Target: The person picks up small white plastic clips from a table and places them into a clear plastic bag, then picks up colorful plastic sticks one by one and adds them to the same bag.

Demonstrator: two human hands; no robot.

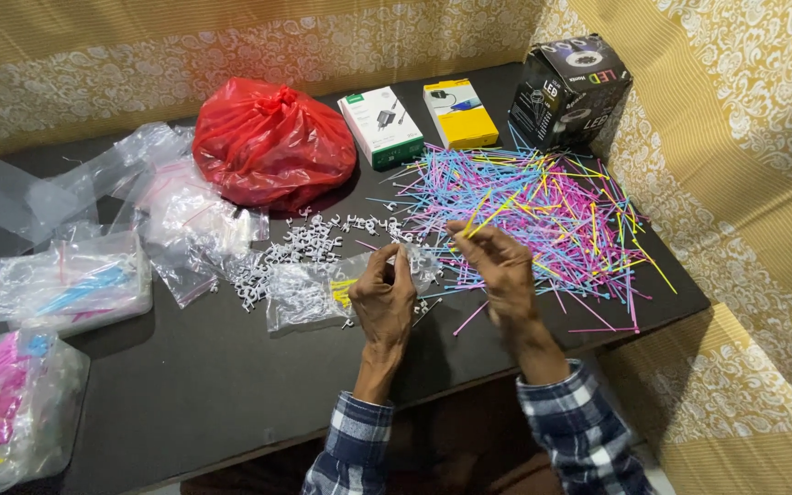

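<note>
My left hand pinches the top edge of a small clear plastic bag that lies on the black table and holds small white clips and something yellow. My right hand is raised just right of it, fingers closed on a thin yellow stick lifted from the big heap of pink, blue and yellow sticks. Loose white cable clips are scattered behind the bag.
A tied red plastic bag sits at the back. Beside it lie a white-green box, a yellow box and a black lamp box. Filled clear packets and empty bags cover the left. Patterned yellow cloth surrounds the table.
</note>
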